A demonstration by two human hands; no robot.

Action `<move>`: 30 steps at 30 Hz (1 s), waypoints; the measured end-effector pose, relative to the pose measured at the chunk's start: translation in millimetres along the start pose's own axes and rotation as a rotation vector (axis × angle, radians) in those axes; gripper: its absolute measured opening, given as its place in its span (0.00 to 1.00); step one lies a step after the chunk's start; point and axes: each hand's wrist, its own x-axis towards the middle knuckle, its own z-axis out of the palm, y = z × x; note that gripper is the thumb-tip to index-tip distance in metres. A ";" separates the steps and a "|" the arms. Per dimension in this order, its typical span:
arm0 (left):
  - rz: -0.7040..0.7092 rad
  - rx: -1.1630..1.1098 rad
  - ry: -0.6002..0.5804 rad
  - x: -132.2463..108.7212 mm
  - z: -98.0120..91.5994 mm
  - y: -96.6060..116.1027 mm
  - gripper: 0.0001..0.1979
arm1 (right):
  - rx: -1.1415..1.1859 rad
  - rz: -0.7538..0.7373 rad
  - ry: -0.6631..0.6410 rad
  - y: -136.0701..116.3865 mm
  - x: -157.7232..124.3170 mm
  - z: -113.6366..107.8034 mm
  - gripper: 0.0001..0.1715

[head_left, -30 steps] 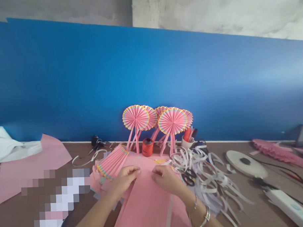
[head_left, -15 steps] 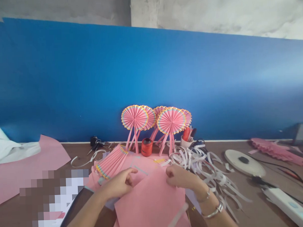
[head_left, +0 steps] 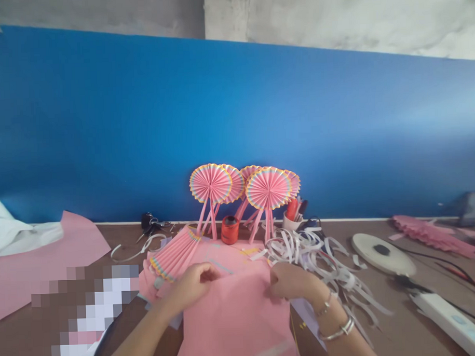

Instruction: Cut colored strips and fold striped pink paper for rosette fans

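Note:
A pink paper sheet [head_left: 234,318] with a pale strip near its lower edge lies in front of me, over other pink paper. My left hand [head_left: 196,284] is closed at its far left corner, thumb and fingers pinching the edge. At the far right corner my right hand [head_left: 286,281] is closed on the same sheet, its fingertips partly hidden. Just beyond my left hand rests a pleated pink paper strip [head_left: 173,253] with a coloured border. Several finished round paper fans [head_left: 210,184] stand behind, against the blue panel.
A red spool [head_left: 230,230] stands below the fans, beside a white cup [head_left: 290,224] of tools. Curled white paper strips [head_left: 322,258] spread right of my hands. Farther right are a round white device [head_left: 382,253] and a power strip [head_left: 453,323]. Keys [head_left: 151,222] lie at the back left.
The pink sheet has turned from slanted to nearly square to me, its far edge now level between my hands. My right hand has shifted slightly right.

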 end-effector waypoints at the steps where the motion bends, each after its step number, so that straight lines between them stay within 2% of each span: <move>1: 0.025 0.022 -0.013 -0.6 2.9 -0.5 0.15 | -0.047 0.007 0.137 -2.4 -0.2 0.9 0.13; 3: 0.067 0.081 0.007 -1.8 10.5 -2.4 0.16 | -0.057 -0.065 0.356 -8.8 2.2 5.6 0.16; 6: 0.115 0.187 0.062 -3.1 22.1 -6.2 0.16 | 0.024 -0.336 0.478 -22.7 9.0 18.2 0.20; 9: 0.151 0.291 0.086 -4.7 29.7 -7.6 0.18 | 0.031 -0.458 0.422 -36.6 13.0 32.9 0.19; 13: 0.202 0.421 0.083 -7.6 32.6 -4.5 0.17 | -0.039 -0.441 0.223 -43.6 11.4 46.0 0.19; 15: 0.225 0.476 0.075 -8.4 31.5 -2.6 0.16 | -0.083 -0.442 0.178 -43.3 9.4 47.6 0.20; 21: 0.251 0.491 0.079 -6.1 23.9 -2.9 0.13 | -0.201 -0.496 0.155 -44.5 4.5 42.9 0.18; 30: 0.158 0.385 0.321 1.4 8.1 -10.3 0.15 | -0.149 -0.487 0.139 -41.5 3.8 40.5 0.12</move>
